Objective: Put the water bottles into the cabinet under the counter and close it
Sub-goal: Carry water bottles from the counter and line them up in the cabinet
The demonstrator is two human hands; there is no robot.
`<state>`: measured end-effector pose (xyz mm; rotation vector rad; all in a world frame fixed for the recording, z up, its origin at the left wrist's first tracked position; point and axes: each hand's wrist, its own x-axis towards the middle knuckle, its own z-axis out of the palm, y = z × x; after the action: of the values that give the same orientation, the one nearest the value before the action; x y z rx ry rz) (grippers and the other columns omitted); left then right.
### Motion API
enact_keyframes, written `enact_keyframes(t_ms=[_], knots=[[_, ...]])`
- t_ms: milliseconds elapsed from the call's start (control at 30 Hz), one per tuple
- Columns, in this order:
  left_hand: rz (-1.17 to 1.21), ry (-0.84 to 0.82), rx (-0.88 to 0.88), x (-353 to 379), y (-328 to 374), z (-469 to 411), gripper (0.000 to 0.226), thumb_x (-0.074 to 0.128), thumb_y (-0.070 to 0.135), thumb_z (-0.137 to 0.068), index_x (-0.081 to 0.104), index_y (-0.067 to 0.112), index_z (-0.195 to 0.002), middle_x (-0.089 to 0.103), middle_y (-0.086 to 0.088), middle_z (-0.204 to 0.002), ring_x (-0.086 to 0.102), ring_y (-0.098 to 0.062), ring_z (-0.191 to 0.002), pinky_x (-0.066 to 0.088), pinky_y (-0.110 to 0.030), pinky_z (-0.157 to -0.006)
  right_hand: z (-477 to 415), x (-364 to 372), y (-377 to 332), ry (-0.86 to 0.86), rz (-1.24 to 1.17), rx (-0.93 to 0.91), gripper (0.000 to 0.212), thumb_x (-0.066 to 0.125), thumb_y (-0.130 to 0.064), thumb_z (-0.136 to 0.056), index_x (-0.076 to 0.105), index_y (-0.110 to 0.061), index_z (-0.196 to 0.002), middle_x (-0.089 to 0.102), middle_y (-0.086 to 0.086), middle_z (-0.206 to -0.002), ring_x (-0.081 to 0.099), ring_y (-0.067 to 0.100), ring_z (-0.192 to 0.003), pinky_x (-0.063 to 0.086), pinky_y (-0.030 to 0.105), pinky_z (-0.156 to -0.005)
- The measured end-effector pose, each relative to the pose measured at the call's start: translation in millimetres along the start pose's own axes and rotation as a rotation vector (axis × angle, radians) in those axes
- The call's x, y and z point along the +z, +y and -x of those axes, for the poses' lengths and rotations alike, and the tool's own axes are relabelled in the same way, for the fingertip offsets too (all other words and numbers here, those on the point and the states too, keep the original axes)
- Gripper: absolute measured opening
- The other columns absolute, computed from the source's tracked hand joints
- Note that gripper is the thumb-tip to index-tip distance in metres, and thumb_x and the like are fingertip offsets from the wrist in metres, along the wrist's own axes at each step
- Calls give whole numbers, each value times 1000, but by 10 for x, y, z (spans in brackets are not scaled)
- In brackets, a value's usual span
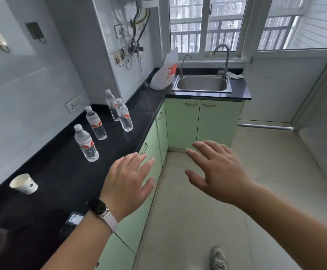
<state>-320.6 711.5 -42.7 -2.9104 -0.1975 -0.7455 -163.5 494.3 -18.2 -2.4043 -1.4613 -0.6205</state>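
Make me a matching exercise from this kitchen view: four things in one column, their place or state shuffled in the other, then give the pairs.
Column one
1. water bottles
2. plastic bag
3. cabinet doors
4. left hand

Column two
a. shut, pale green
b. beside the sink
c. standing on the black counter
d. open, watch on its wrist

Pairs: 1-c, 2-b, 3-a, 4-d

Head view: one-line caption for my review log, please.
Left hand and right hand hover open by the black counter, where four water bottles stand upright; green cabinet doors shut.
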Motion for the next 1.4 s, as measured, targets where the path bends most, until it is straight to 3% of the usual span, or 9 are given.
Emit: enact_keyframes(t_ms=[167,367,533,700,1067,1267,1400], knots=[[-84,0,-85,319,-32,-572,41,57,37,-89,70,14,-120,69,-7,-120,63,-31,-115,52,-49,-93,-547,431,602,-72,-64,-69,56,44,-55,-90,63,-18,-127,62,8,-128,56,31,-120,45,44,-99],[-159,-20,-194,607,141,-1294,40,60,35,-87,71,14,-119,70,-8,-118,64,-32,-113,53,-49,-92,-1264,677,1312,-40,-170,-185,54,46,-54,-90,63,-18,-126,62,4,-126,56,28,-118,45,42,-97],[-210,-71,-308,682,153,-1493,40,66,33,-85,70,14,-120,69,-10,-119,62,-34,-114,52,-51,-94,-1693,979,1573,-82,-223,-284,55,43,-55,-91,62,-19,-128,62,3,-128,56,28,-119,45,41,-98],[-277,-131,-393,731,-61,-1519,45,52,38,-90,71,13,-122,69,-12,-121,63,-35,-114,51,-49,-94,-1955,1271,1546,-79,-317,-337,53,44,-53,-90,64,-17,-124,64,4,-124,58,28,-114,48,41,-94],[-209,-83,-634,1262,-988,-1348,43,54,35,-89,72,11,-120,69,-11,-120,63,-33,-114,54,-47,-88,-2768,1954,1160,-249,-317,-390,57,39,-57,-91,61,-20,-128,61,-1,-128,57,26,-119,46,41,-97],[-97,-37,-891,1686,-1769,-1092,50,47,41,-89,72,8,-117,71,-11,-116,66,-31,-107,57,-46,-81,-3415,2451,759,-405,-413,-273,55,46,-55,-95,46,-26,-142,47,-9,-143,43,19,-131,37,36,-104],[-43,-71,-1007,1994,-2171,-850,51,48,42,-88,70,5,-115,70,-12,-112,66,-34,-100,57,-45,-75,-3715,2790,528,-475,-475,-151,50,52,-52,-94,46,-31,-139,46,-13,-142,44,15,-127,41,30,-93]])
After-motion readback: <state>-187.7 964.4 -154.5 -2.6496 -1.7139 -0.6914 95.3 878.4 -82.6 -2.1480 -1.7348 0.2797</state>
